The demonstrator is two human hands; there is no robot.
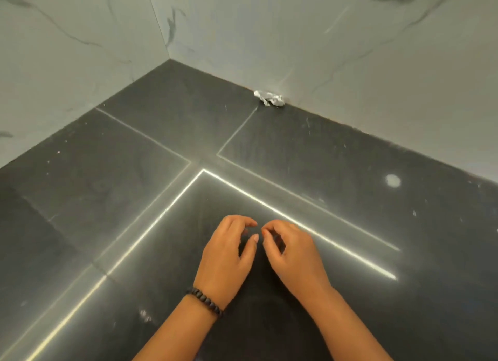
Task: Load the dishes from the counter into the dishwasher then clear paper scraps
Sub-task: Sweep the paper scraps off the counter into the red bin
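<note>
A crumpled white paper scrap (pixel 269 98) lies on the dark counter (pixel 134 199), right against the back wall. Both of my hands hover low over the counter's near middle, well short of that scrap. My left hand (pixel 229 255), with a dark bead bracelet at the wrist, has loosely curled fingers and nothing visible in it. My right hand (pixel 291 250) mirrors it, fingertips almost meeting those of the left, and I see nothing held in it. No dishes or dishwasher are in view.
Marble-look walls meet in a corner (pixel 169 58) at the back left. A round pale spot (pixel 393 180) and small white specks (pixel 414 213) dot the counter on the right. Bright light streaks reflect across the glossy surface.
</note>
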